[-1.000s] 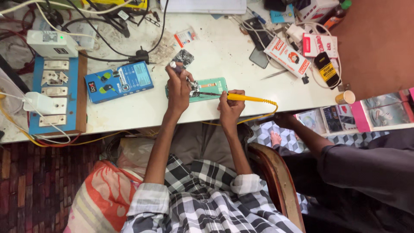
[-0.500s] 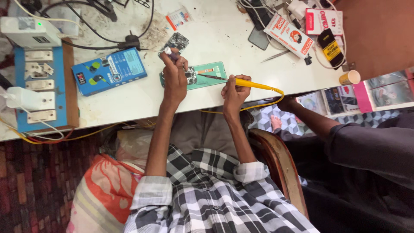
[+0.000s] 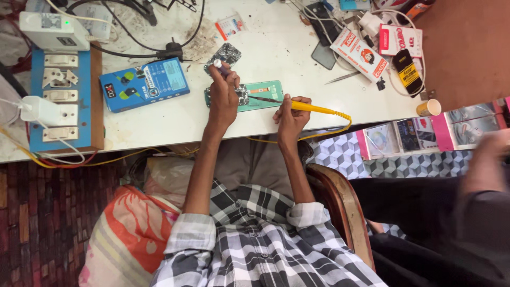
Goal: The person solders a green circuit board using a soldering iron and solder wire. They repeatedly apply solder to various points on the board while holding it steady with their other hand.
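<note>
Soldering at the white bench, near its front edge.
Right hand closed around yellow soldering iron, tip on green board. Left hand pinches a small white-tipped tool above the board. Blue box lies apart to the left; bare tabletop behind.

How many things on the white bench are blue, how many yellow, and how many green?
Blue: 2, the switch board and the flat box.
Yellow: 1, the soldering iron in the right hand.
Green: 1, the mat beside the left hand, which holds a small tool.
Total: 4.
</note>
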